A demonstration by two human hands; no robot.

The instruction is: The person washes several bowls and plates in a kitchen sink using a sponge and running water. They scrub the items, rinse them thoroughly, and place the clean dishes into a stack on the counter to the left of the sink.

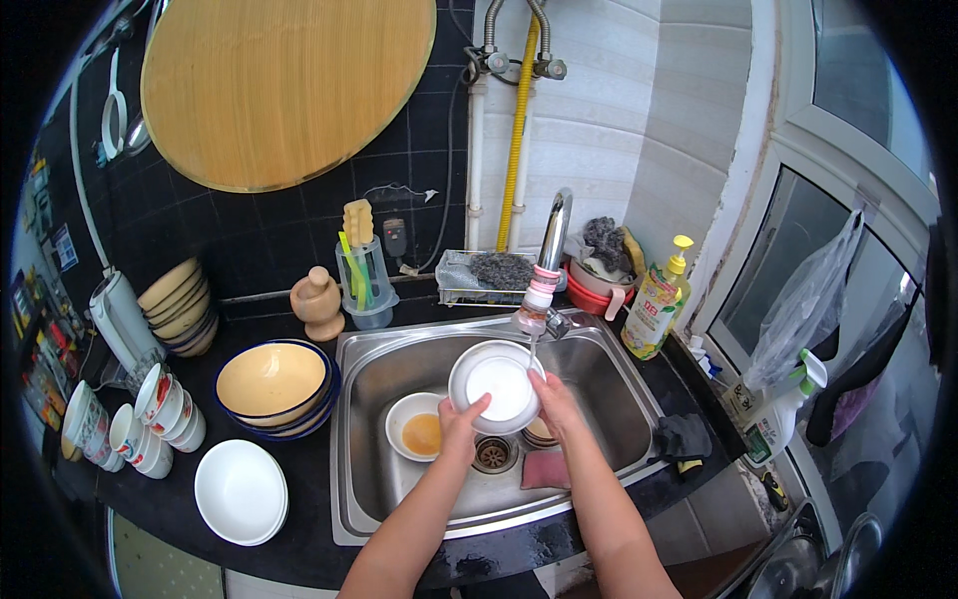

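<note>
Over the sink (364, 509), my left hand (463, 424) and my right hand (552, 401) hold a white bowl (499, 387) by its lower left and right edges. The bowl is tilted under the faucet (540, 290), and a thin stream of water comes down at its upper right rim. In the basin to the left rests another white bowl (401, 407) with yellowish liquid in it. A pink sponge or cloth (545, 470) lies beside the drain (493, 455). Behind my right hand, small stacked dishes (540, 432) are partly hidden.
On the left counter stand white bowls (238, 491), cream bowls with blue rims (274, 379) and several patterned cups (158, 409). A wooden mortar (317, 302) and utensil holder (367, 285) are behind. At right are a yellow-pump soap bottle (656, 304), dark gloves or cloth (683, 437) and a spray bottle (783, 414).
</note>
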